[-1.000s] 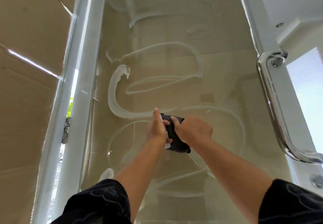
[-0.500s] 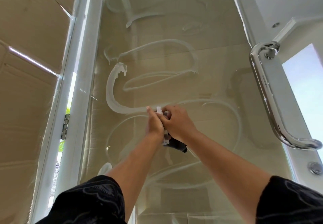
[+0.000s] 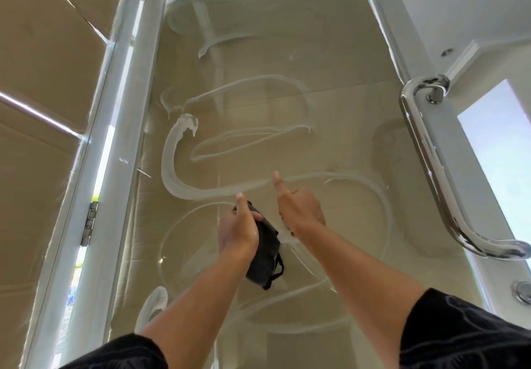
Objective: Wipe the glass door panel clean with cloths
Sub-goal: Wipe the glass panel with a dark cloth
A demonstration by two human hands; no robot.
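Two dark sleeves point(image 3: 465, 331) fill the bottom corners, with bare forearms reaching up to mid-frame. The left hand point(image 3: 238, 230) has its fingers point(image 3: 255, 215) curled round a dark cloth point(image 3: 264, 256), which hangs below the palm against the glass. Just right of it, the right hand point(image 3: 300, 207) points one digit straight up at the pane; whether its other fingers hold anything cannot be told. The glass door panel point(image 3: 258, 52) fills the centre, looped with white smears point(image 3: 172, 167). A chrome handle point(image 3: 425, 153) curves down the right edge.
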